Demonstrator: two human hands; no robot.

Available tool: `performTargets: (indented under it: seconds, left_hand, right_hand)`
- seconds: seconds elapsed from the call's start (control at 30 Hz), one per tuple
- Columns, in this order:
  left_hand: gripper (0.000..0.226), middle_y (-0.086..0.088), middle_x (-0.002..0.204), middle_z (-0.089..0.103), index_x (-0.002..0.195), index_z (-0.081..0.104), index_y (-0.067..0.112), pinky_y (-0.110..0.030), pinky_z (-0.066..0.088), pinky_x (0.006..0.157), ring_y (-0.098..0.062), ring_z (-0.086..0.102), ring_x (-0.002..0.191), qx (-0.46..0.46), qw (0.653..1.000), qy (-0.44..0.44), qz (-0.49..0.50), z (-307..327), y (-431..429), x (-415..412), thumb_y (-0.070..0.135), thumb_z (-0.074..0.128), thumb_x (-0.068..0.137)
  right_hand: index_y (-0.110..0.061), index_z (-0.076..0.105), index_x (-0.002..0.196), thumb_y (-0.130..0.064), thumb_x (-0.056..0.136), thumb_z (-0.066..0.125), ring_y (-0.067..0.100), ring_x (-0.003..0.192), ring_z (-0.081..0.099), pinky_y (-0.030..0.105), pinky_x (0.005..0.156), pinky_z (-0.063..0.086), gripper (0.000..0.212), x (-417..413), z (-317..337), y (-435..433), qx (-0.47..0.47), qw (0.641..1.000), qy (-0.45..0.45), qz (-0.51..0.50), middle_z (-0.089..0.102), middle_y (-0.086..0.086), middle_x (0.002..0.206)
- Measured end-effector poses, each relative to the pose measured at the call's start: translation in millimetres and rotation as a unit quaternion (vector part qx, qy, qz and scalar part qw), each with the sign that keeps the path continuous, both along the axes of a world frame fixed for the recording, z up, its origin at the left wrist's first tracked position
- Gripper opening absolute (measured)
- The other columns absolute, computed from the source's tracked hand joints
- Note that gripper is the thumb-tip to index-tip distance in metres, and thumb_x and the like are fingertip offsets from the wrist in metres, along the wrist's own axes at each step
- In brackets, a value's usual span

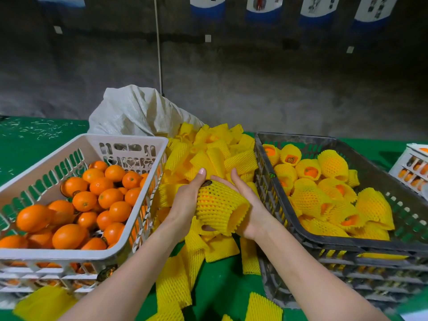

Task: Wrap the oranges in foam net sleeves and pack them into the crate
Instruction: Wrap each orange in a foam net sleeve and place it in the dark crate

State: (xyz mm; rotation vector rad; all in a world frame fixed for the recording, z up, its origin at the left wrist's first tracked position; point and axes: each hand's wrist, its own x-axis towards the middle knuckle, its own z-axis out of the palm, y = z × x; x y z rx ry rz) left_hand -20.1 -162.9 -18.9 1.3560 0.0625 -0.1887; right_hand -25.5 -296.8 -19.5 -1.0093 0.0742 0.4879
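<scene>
Your left hand and right hand are both wrapped round 1 sleeved orange, right over the loose sleeve pile, between the white crate of bare oranges and the dark crate.

Sleeved orange: centre, yellow foam net drawn over it, open end towards 5 o'clock. Loose sleeves: flattened, heaped at 12 o'clock. Bare oranges: white crate, 9 o'clock. Dark crate, 3 o'clock: wrapped oranges piled inside.
</scene>
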Motion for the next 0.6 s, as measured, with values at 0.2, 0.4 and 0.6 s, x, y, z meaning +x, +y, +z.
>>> performTargets:
  seconds: [0.2,0.4,0.6]
  left_hand:
    - [0.027,0.008,0.078,0.060,0.084,0.064,0.021,-0.016,0.039,0.062,-0.007,0.055,0.073,0.275,0.902,-0.311,0.116,-1,3,4,0.045,0.055,0.089]
    - [0.008,0.002,0.073,0.070,0.073,0.073,0.020,-0.028,0.049,0.066,-0.013,0.062,0.068,0.269,0.927,-0.260,0.001,11,7,6,0.026,0.078,0.075]
    - [0.015,-0.016,0.067,0.070,0.070,0.076,0.012,-0.024,0.041,0.053,-0.009,0.053,0.054,0.314,0.924,-0.214,-0.051,11,16,17,0.024,0.077,0.078]
  right_hand:
    - [-0.019,0.059,0.125,-0.045,0.075,0.065,0.029,0.115,0.055,0.049,0.100,0.042,0.057,-3,-7,1,-0.026,0.997,0.009,-0.075,0.059,0.011,0.125]
    - [-0.042,0.064,0.091,-0.045,0.086,0.059,0.010,0.112,0.046,0.030,0.089,0.037,0.008,-2,-8,-3,-0.237,0.951,-0.105,-0.167,0.056,-0.020,0.107]
    - [-0.036,0.066,0.086,-0.045,0.079,0.065,0.021,0.116,0.051,0.043,0.104,0.040,0.012,-3,-11,-2,-0.249,0.955,-0.070,-0.149,0.060,-0.001,0.121]
